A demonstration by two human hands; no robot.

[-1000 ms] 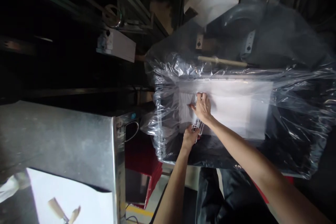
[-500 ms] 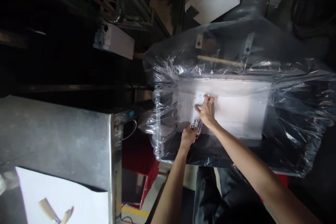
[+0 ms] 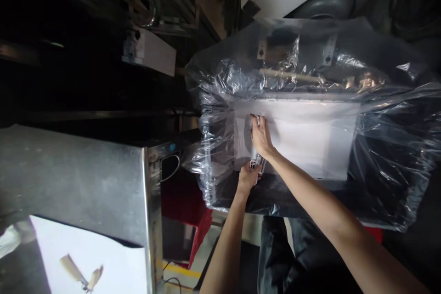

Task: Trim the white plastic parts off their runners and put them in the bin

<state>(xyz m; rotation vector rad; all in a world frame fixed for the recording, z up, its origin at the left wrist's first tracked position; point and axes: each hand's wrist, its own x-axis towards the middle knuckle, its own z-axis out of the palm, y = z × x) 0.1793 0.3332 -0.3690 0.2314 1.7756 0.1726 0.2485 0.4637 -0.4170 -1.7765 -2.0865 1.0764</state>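
Both hands work the near-left corner of the white stack point(image 3: 303, 142) inside the plastic-lined crate point(image 3: 386, 170): right hand point(image 3: 261, 137) lies flat on top, left hand point(image 3: 248, 178) just below pinches small white parts point(image 3: 257, 163) at the edge.

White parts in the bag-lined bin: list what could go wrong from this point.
1. The left hand pinches only a few white parts at the bin's near edge; some may slip out and drop to the floor.
2. The right hand presses the stack beside loose clear bag film, which could snag or get trapped between layers.
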